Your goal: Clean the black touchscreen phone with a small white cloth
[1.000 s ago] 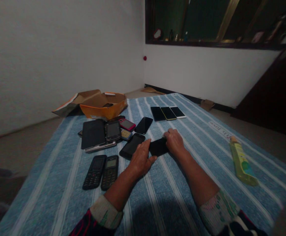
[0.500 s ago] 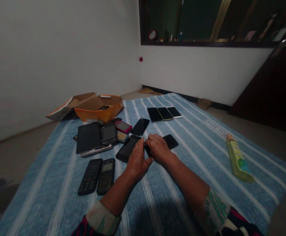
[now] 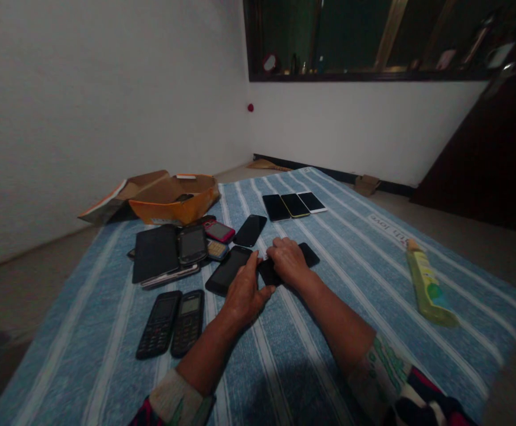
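My left hand (image 3: 244, 293) lies with its fingers stretched along the right edge of a large black smartphone (image 3: 226, 272), the thumb apart and pointing right. My right hand (image 3: 288, 263) bends its fingers down over a dark smartphone (image 3: 267, 273) lying flat on the cloth. From behind that hand a black phone end (image 3: 310, 253) shows on the right; whether it belongs to the same phone is hidden. Farther up lies another black smartphone (image 3: 250, 229). Two black keypad phones (image 3: 159, 324) sit side by side left of my left wrist.
A pile of phones holds a black flat one (image 3: 155, 253), a pink-edged one (image 3: 219, 231) and others. Behind it stands an open orange box (image 3: 169, 212). Three smartphones (image 3: 277, 208) form a row at the back. A yellow-green bottle (image 3: 429, 290) lies right on the striped cloth (image 3: 360, 290).
The view has shifted slightly. My right hand has risen a little off the dark smartphone, so more of it shows between my hands. My left hand stays beside the large phone.
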The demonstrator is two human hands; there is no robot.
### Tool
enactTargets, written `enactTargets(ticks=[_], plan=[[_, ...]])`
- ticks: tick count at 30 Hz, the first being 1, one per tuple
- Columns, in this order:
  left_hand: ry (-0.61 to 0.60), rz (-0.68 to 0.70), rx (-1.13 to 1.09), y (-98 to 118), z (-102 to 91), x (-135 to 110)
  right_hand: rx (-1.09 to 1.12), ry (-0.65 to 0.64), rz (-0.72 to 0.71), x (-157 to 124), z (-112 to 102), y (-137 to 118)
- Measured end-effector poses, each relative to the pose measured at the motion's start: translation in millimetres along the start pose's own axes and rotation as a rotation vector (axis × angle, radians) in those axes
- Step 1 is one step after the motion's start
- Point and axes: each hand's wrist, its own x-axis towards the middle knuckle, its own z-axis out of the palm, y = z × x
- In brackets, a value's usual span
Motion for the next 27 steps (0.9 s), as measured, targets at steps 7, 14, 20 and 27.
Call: enactTargets(ticks=[7,14,20,27], plan=[[-0.013,-0.02,0.006,5,-3.5,-1,-0.028,-0.031,0.292,-2,-4,39],[-0.011,-0.011,0.025,3,-2.0,0,-0.05,-0.028,0.406,-11,-4,56],[-0.018,0.012,0.065,6,-3.5,1,-0.044,-0.052,0.416,-25,-8,57],[-0.038,-0.001,0.07,9,-3.6,0,-0.04,-0.143,0.374,-54,-19,63]])
